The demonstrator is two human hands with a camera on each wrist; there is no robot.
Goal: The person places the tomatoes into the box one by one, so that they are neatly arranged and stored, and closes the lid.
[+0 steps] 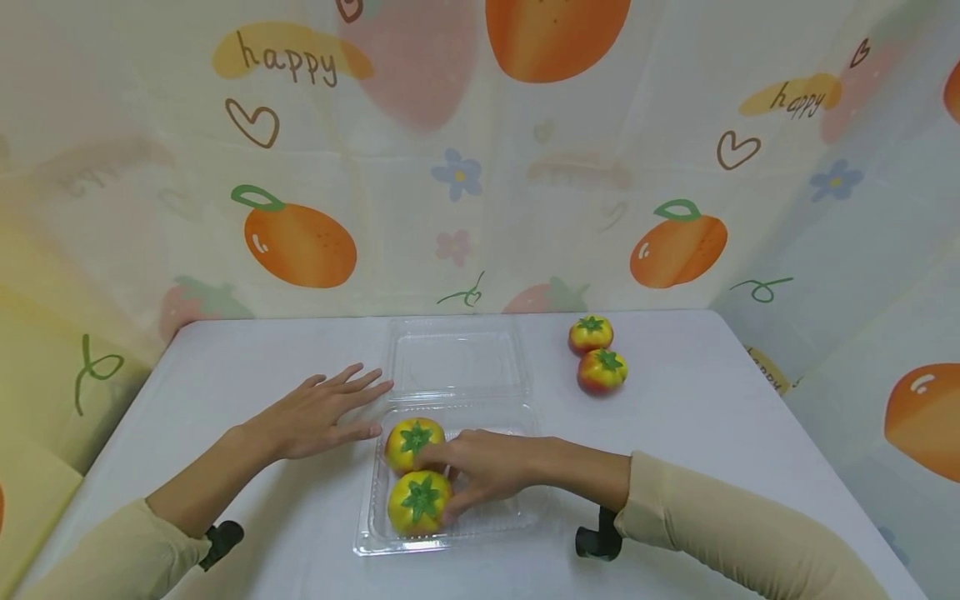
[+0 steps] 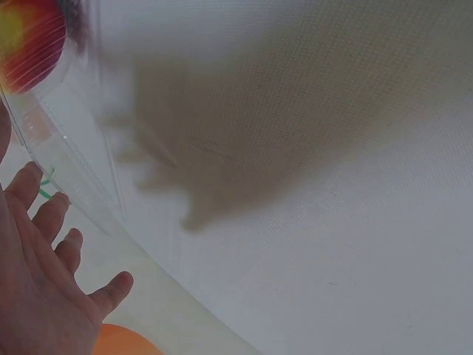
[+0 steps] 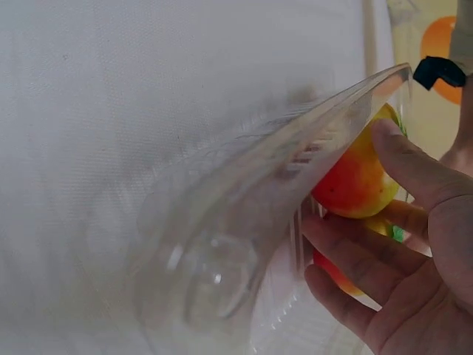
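Note:
A clear plastic clamshell box (image 1: 498, 518) lies open on the table, its lid (image 1: 457, 360) folded back behind it. Two round yellow-and-red fruits with green star-shaped caps sit in its left half, a far fruit (image 1: 405, 435) and a near fruit (image 1: 408, 506). My right hand (image 1: 491, 468) reaches into the box and grips the near fruit, thumb on one side, fingers between the two fruits; the right wrist view shows the thumb (image 3: 417, 166) pressed against it. My left hand (image 1: 318, 417) is spread beside the box's left edge, fingers straight, thumb tip near the rim, holding nothing.
Two more such fruits, a rear one (image 1: 579, 337) and a front one (image 1: 596, 377), stand close together right of the lid. The white table (image 1: 667, 417) meets a fruit-printed cloth (image 1: 390, 208) at its back edge.

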